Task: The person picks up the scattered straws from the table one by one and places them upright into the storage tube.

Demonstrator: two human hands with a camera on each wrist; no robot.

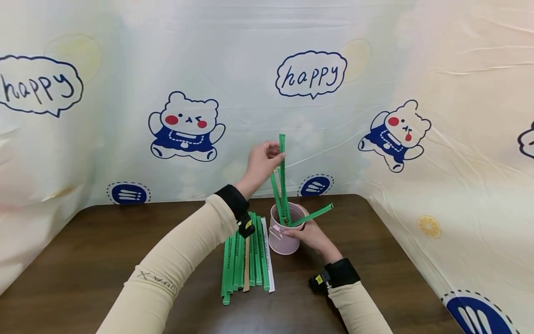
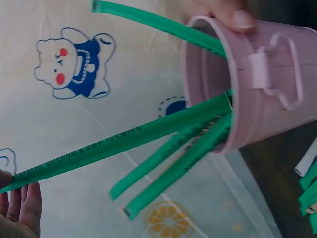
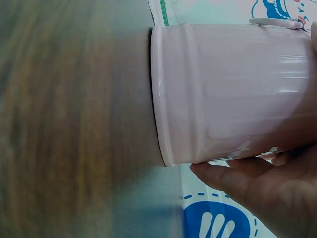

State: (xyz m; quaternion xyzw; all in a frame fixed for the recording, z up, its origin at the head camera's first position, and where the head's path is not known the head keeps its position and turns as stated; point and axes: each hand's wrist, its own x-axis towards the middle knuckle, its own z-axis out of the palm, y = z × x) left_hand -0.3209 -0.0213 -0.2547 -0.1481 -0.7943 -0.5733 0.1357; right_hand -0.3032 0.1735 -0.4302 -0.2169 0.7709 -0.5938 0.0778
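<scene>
My left hand [image 1: 263,164] pinches the upper end of a green-wrapped straw [image 1: 283,185] between thumb and fingers. That straw's lower end is inside a small pink bucket [image 1: 284,243], whose bail handle hangs at the side. In the left wrist view, more wrapped straws [image 2: 173,176] stand in the bucket beside it, and one green straw [image 2: 163,24] leans out the opposite way. My right hand [image 1: 314,239] grips the bucket's right side, with the thumb near the rim and fingers around the wall. The right wrist view shows the bucket's base on the table.
Left of the bucket lies a row of green-wrapped straws [image 1: 229,269] on the brown table [image 1: 333,311], partly behind my left forearm. Among them are a tan straw [image 1: 246,266] and a white one [image 1: 268,260]. A printed curtain [image 1: 250,55] rises behind the table.
</scene>
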